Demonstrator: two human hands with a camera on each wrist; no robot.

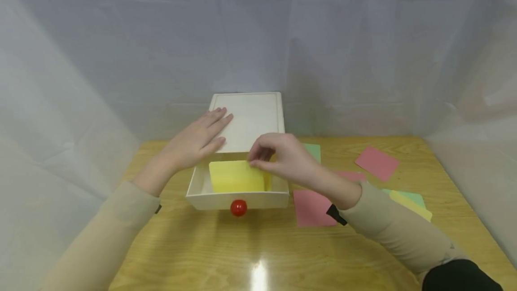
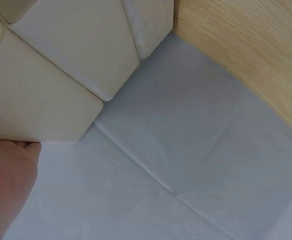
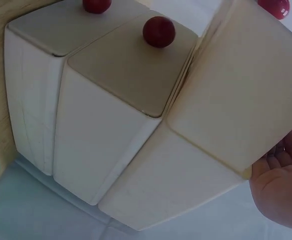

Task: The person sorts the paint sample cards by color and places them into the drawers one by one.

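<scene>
A white wooden box [image 1: 252, 118] stands at the back of the table, its drawer [image 1: 210, 200] with a red knob [image 1: 238, 207] pulled out toward me. A yellow paper sheet [image 1: 234, 178] lies tilted in the drawer. My left hand [image 1: 210, 129] rests flat on the box top, fingers straight. My right hand [image 1: 255, 158] hovers over the drawer, and its curled fingertips pinch the yellow sheet's upper right edge. The left wrist view shows the box [image 2: 61, 60] and my palm [image 2: 6, 185]. In the right wrist view I see the box [image 3: 136, 140], the knob [image 3: 158, 31] and my right hand [image 3: 280, 185].
Loose paper sheets lie on the wooden table [image 1: 242, 250] to the right of the box: a pink one [image 1: 313, 208] beside the drawer, another pink one [image 1: 377, 162] farther right, a green one [image 1: 313, 151], and a yellow-green pair [image 1: 412, 202]. White cloth [image 2: 185, 165] walls the table in.
</scene>
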